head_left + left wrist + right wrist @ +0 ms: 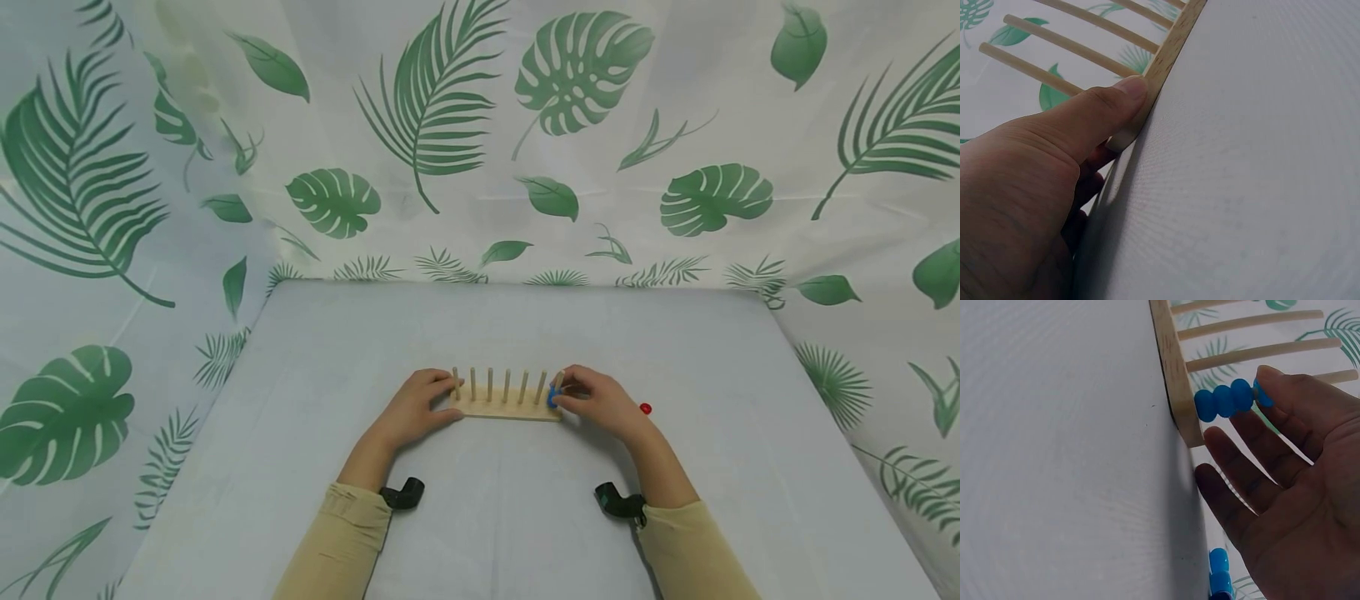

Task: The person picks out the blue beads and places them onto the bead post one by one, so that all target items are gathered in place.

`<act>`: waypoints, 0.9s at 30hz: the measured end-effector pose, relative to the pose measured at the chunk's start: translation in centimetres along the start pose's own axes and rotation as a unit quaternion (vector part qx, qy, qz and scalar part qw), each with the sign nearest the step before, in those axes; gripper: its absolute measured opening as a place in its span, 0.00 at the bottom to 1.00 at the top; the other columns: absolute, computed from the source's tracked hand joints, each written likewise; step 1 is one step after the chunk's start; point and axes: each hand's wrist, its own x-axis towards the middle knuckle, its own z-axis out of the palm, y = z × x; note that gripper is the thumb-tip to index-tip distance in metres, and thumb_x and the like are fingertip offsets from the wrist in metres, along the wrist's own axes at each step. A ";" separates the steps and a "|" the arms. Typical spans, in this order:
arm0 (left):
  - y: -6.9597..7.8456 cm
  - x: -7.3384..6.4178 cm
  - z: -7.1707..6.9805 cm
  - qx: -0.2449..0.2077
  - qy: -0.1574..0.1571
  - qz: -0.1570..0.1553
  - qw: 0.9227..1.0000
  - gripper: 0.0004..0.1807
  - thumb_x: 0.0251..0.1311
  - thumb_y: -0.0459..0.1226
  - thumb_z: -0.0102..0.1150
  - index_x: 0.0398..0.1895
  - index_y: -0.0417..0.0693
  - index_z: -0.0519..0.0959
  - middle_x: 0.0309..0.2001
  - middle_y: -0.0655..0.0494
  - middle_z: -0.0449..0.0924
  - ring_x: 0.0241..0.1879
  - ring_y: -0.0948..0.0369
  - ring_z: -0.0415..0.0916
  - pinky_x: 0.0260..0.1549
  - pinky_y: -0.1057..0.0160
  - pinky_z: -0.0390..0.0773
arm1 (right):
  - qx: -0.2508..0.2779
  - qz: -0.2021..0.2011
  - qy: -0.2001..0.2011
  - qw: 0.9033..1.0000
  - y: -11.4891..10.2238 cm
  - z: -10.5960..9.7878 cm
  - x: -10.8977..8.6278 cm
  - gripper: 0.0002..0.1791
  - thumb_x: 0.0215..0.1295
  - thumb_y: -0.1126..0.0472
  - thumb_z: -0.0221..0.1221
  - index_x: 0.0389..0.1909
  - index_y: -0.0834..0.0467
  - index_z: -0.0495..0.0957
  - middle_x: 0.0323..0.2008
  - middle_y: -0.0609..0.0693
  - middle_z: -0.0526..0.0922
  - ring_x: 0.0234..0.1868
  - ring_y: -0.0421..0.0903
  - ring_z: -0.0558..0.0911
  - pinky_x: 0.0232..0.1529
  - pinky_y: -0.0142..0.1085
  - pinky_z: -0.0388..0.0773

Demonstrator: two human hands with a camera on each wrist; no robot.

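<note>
A light wooden pegboard [504, 409] with a row of upright pegs lies on the table, seen in the head view. My left hand [416, 406] grips its left end, the thumb [1125, 90] along the front edge and the other fingers behind. At the right end, my right hand [600, 402] pinches a blue bead [1264, 394] on the end peg between thumb and fingers. Below it on that peg, three blue beads [1224, 401] are stacked down to the board. The other pegs in the head view are bare.
A small red ring-shaped piece [646, 408] lies on the white tabletop [495, 500] beside the right wrist. More blue beads [1219, 572] show beyond the right hand in the right wrist view. A leaf-print curtain [465, 208] hangs behind and at the sides.
</note>
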 end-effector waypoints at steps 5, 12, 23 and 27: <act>0.0 0.1 0.0 0.002 -0.004 -0.003 1.000 0.32 0.59 0.52 0.68 0.66 0.53 0.75 0.62 0.51 0.73 0.67 0.51 0.66 0.69 0.51 0.66 | -0.008 0.000 0.001 1.000 0.3 0.1 0.1 0.09 0.65 0.54 0.66 0.43 0.49 0.78 0.47 0.48 0.83 0.55 0.51 0.83 0.58 0.49 0.79; 0.1 0.1 0.0 0.003 -0.002 0.002 1.000 0.32 0.58 0.51 0.68 0.66 0.53 0.75 0.62 0.51 0.73 0.66 0.51 0.67 0.69 0.50 0.67 | -0.003 0.005 -0.003 1.000 0.6 0.2 0.1 0.09 0.65 0.54 0.65 0.43 0.49 0.78 0.46 0.46 0.83 0.55 0.49 0.82 0.59 0.47 0.79; 0.0 0.1 0.0 0.002 -0.001 0.002 1.000 0.32 0.59 0.51 0.68 0.66 0.54 0.75 0.62 0.51 0.74 0.66 0.51 0.67 0.69 0.50 0.67 | -0.012 0.013 -0.008 1.000 0.4 -0.1 0.0 0.12 0.64 0.52 0.67 0.45 0.48 0.77 0.48 0.47 0.83 0.58 0.53 0.81 0.61 0.52 0.76; 0.0 0.1 0.0 0.002 -0.003 -0.001 1.000 0.32 0.59 0.52 0.68 0.66 0.55 0.75 0.62 0.51 0.73 0.66 0.51 0.67 0.69 0.50 0.66 | -0.025 0.020 -0.004 0.999 0.2 -0.6 -0.3 0.17 0.64 0.50 0.66 0.51 0.49 0.77 0.53 0.51 0.83 0.61 0.56 0.79 0.63 0.54 0.74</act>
